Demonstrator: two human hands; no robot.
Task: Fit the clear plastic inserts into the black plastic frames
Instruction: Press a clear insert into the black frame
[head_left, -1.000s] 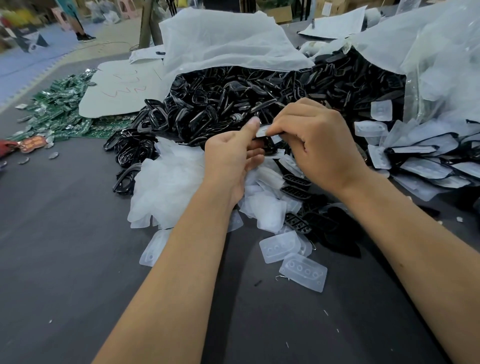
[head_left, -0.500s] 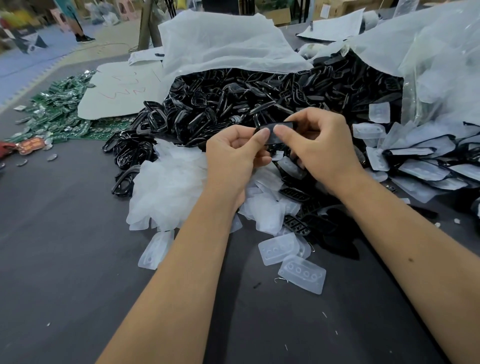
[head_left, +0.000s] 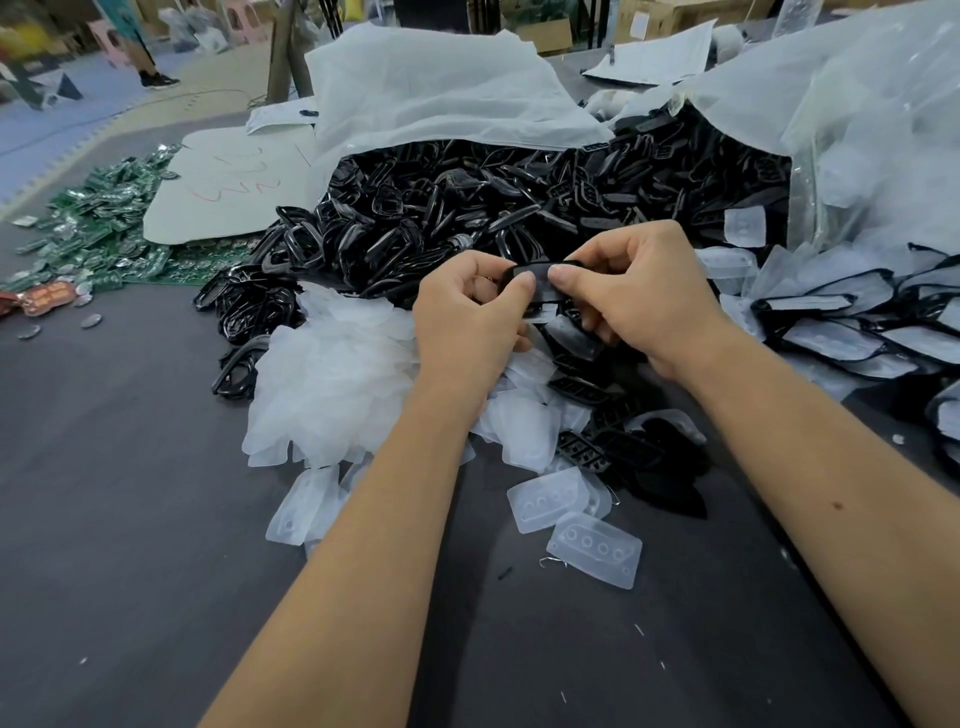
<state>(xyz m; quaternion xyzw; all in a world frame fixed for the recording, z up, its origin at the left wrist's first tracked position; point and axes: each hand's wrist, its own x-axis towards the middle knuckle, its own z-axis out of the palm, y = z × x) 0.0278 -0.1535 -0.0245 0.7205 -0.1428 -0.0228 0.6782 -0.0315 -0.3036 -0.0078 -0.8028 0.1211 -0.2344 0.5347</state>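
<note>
My left hand (head_left: 470, 317) and my right hand (head_left: 639, 296) together hold one black plastic frame (head_left: 541, 280) above the table, thumbs pressing on its face. A clear insert (head_left: 540, 313) shows at the frame's lower edge, between my fingers. A big heap of black frames (head_left: 467, 213) spills from a bag behind my hands. A pile of loose clear inserts (head_left: 332, 379) lies under and left of my left wrist. Two clear inserts with round holes (head_left: 595, 548) lie on the table below my hands.
Frames with inserts fitted (head_left: 841, 332) are stacked at the right. Small black grille pieces (head_left: 613, 447) lie under my right wrist. Green circuit boards (head_left: 98, 228) and a white sheet (head_left: 228, 192) sit at the left. White bags (head_left: 431, 88) cover the heaps. The table surface (head_left: 119, 519) is dark grey.
My hands have lowered slightly from the heap. The held piece turned: a second ago a clear insert showed at my fingertips, now the black frame faces up under both thumbs.
</note>
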